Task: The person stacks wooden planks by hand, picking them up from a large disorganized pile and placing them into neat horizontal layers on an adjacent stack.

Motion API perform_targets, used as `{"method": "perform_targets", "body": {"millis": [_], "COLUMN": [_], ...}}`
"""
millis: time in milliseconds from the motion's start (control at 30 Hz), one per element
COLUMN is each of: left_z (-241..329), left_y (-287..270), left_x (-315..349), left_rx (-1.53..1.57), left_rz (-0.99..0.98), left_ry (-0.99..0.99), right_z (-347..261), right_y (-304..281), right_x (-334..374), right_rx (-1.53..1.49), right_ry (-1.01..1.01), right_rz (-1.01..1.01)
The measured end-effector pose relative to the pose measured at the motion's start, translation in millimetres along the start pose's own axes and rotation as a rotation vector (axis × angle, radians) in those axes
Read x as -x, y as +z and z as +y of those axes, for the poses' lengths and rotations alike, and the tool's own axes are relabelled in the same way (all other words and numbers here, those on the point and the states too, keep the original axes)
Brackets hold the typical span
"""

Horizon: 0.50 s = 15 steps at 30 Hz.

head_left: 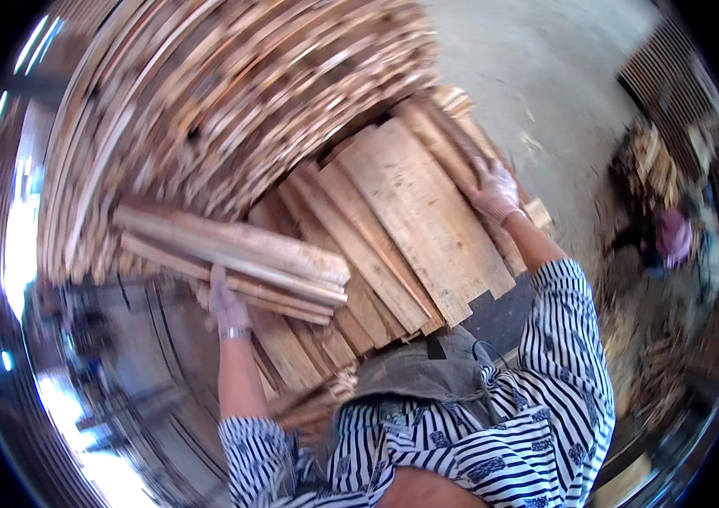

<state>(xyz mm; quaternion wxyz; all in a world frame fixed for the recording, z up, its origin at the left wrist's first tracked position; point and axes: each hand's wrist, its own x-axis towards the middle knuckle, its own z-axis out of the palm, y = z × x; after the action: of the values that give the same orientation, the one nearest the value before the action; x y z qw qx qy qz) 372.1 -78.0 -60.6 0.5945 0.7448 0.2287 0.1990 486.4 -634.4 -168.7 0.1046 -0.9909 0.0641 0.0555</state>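
My left hand (pixel 228 306), in a thin pale glove, grips the near edge of a small stack of wooden planks (pixel 232 254). Its thumb lies over the edge, and the other fingers are mostly hidden. This stack lies slantwise above other boards. In front of me is a layer of flat boards (pixel 418 203) of differing widths, side by side, a wide one near the middle. My right hand (pixel 496 188), also gloved, rests with spread fingers on the outer boards (pixel 444 140) at the right side of that layer, holding nothing I can make out.
A tall pile of stacked planks (pixel 249 93) rises at the far left, blurred. Concrete floor (pixel 537 68) stretches beyond the boards. At the right, a person in a pink head covering (pixel 672 237) is near a heap of wood pieces (pixel 649 165). Scraps (pixel 664 372) litter the floor.
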Motion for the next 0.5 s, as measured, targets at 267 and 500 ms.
{"method": "perform_targets", "body": {"millis": [267,500], "left_z": [-49,-28], "left_y": [-17,-9], "left_x": [-26,-17], "left_rx": [0.738,0.614], "left_rz": [0.101,-0.019], "left_ry": [-0.045,-0.015], "right_z": [-188,-421], "right_y": [-20,-34], "right_x": [21,101], "right_rx": [-0.553,-0.565], "right_ry": [-0.602,-0.638], "right_rz": [-0.104,-0.286]}}
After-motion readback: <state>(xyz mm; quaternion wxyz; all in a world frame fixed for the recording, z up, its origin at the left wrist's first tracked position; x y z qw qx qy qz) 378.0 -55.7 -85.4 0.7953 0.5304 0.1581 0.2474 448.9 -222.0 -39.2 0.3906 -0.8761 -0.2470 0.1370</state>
